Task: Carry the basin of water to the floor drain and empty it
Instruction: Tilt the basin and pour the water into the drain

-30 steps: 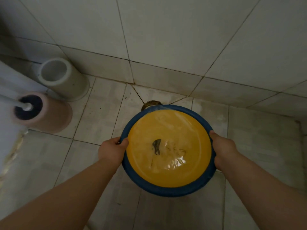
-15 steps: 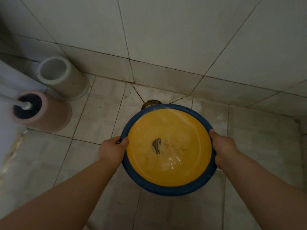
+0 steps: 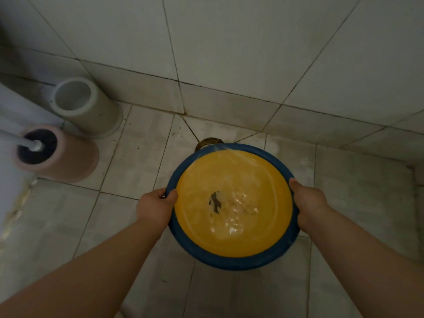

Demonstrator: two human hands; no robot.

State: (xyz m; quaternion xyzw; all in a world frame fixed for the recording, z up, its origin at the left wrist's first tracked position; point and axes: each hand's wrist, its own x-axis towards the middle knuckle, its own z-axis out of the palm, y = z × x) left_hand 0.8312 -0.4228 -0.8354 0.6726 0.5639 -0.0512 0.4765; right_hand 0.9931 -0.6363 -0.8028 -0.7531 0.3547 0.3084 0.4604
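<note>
Tipping away from the person, the round basin poured over its far lip toward the floor drain.
Left hand and right hand each kept a closed grip on its blue rim; glossy yellow interior.

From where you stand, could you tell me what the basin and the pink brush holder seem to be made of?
The basin looks like moulded plastic: a glossy orange inside with wet glints and a smooth blue rim, gripped by the left hand and right hand. The pink brush holder seems matte plastic, possibly ceramic; its surface shows no shine.
</note>
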